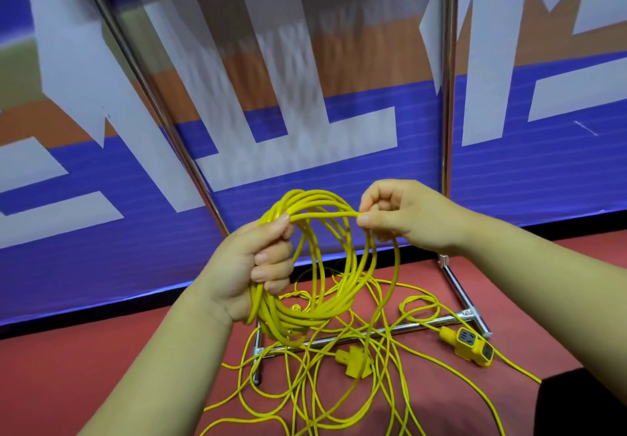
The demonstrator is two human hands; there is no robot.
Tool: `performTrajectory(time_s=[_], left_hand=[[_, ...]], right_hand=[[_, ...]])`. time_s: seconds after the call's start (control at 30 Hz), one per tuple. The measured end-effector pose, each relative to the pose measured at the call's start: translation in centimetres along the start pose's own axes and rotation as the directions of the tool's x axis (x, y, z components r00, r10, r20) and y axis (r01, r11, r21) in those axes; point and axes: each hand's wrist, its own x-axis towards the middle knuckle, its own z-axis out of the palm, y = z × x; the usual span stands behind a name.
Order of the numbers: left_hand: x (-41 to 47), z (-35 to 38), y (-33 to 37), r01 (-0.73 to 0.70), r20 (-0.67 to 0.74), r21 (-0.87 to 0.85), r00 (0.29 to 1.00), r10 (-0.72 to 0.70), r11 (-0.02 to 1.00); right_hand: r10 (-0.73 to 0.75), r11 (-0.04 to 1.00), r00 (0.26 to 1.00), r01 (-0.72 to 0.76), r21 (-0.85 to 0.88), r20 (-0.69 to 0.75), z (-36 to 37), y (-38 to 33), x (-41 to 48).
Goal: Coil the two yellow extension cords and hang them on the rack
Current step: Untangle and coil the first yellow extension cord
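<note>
Left hand fingers wrap the cord coil

Yellow cords; red floor; blue-white-orange banner.

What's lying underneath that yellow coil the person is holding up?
Below the coil, loose yellow cord sprawls tangled on the red floor, crossing the rack's base bar, with a socket block and a plug. The coil and left hand hide part of the bar and tangle.
</note>
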Motion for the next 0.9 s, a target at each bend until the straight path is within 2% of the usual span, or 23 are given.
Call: performTrajectory(time_s=[0.13, 0.3, 0.4, 0.5, 0.6, 0.7, 0.8, 0.9], left_hand=[[-0.2, -0.6, 0.2, 0.018, -0.016, 0.002, 1.0, -0.018, 1.0], [-0.3, -0.7, -0.8, 0.104, 0.011, 0.132, 0.994, -0.107, 0.986], [-0.2, 0.1, -1.8, 0.163, -0.066, 0.215, 0.986, -0.152, 0.963], [0.5, 0.3, -2.9, 0.166, -0.173, 0.211, 0.976, -0.13, 0.963], [1.4, 0.0, -3.8, 0.112, -0.295, 0.267, 0.955, -0.029, 0.957], [1.9, 0.3, -5.1, 0.094, -0.323, 0.347, 0.946, 0.025, 0.933], [2.4, 1.0, -6.4, 0.115, -0.3, 0.338, 0.954, -0.008, 0.934], [2.8, 1.8, -7.0, 0.143, -0.229, 0.33, 0.971, -0.068, 0.933]], right_hand=[[-0.046, 0.997, 0.999, 0.046, -0.064, 0.003, 0.0, -0.4, -0.5], [-0.129, 0.988, 0.967, 0.106, -0.116, -0.22, 0.5, -0.7, -0.4], [-0.147, 0.986, 0.933, 0.11, -0.127, -0.329, 0.6, -1.1, -0.3], [-0.136, 0.978, 0.928, 0.07, -0.196, -0.348, 0.8, -1.3, -0.4], [-0.014, 0.999, 0.956, -0.001, -0.053, -0.294, 1.2, -1.6, -0.5], [0.109, 0.984, 0.97, -0.074, 0.163, -0.219, 2.0, -1.7, -0.4], [0.158, 0.945, 0.968, -0.091, 0.315, -0.193, 3.1, -2.0, -0.1], [0.159, 0.93, 0.963, -0.072, 0.361, -0.217, 3.9, -2.1, 0.2]])
